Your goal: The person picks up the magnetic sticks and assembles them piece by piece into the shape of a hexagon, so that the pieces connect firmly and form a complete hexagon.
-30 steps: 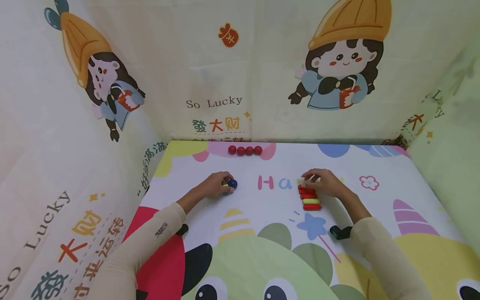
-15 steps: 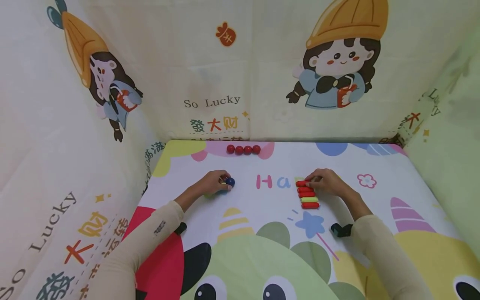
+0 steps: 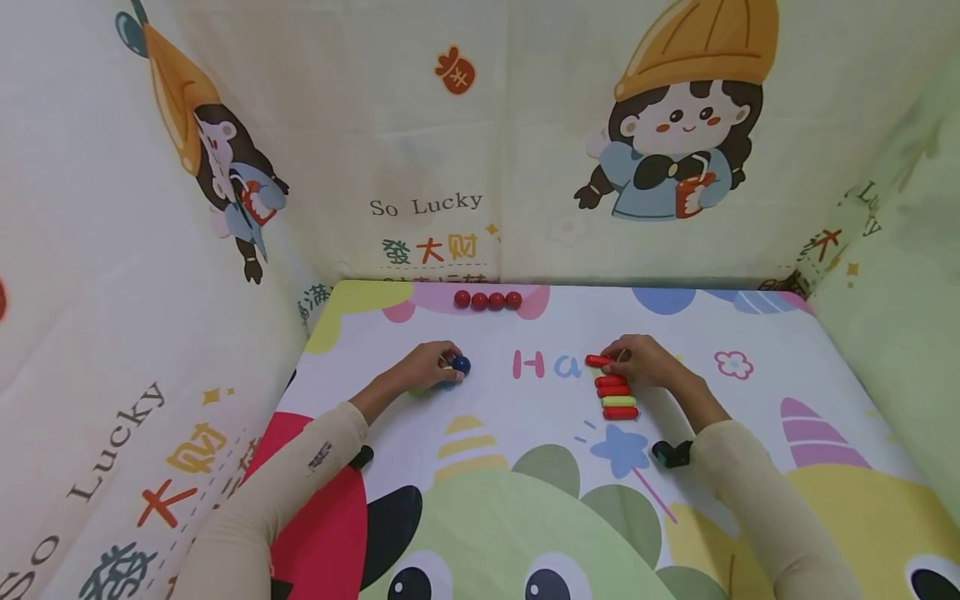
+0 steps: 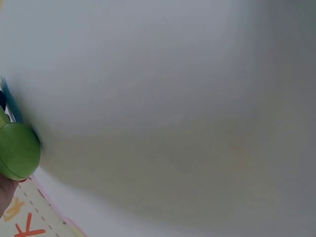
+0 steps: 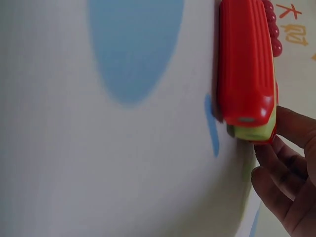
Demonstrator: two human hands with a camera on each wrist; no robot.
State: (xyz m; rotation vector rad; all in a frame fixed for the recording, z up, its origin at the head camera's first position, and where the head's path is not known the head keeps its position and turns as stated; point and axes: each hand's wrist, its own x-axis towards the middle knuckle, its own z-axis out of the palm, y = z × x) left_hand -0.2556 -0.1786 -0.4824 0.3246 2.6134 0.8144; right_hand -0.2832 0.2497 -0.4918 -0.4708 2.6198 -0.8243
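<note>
My left hand (image 3: pixel 433 364) curls round a toy with a dark blue ball (image 3: pixel 461 365) at its front and green at its back. In the left wrist view its rounded green end (image 4: pixel 19 150) shows, with a fingertip under it; the fingers hide most of the rest. My right hand (image 3: pixel 647 360) pinches the right end of a red stick-like block (image 3: pixel 597 361), just above a column of red blocks (image 3: pixel 620 412) and one yellow-green block (image 3: pixel 618 402). The right wrist view shows a ridged red block (image 5: pixel 245 64) close up, fingertips at the pieces behind it.
Several red balls (image 3: pixel 479 300) stand in a row at the table's far edge. A small dark object (image 3: pixel 671 454) sits beside the right sleeve, another (image 3: pixel 363 457) by the left sleeve. Printed cloth walls (image 3: pixel 540 167) rise behind and at both sides of the patterned table (image 3: pixel 495 433).
My right hand has shifted slightly left and away with the red block, which now sits apart from the column's upper blocks. The left hand has turned slightly, showing green behind it.
</note>
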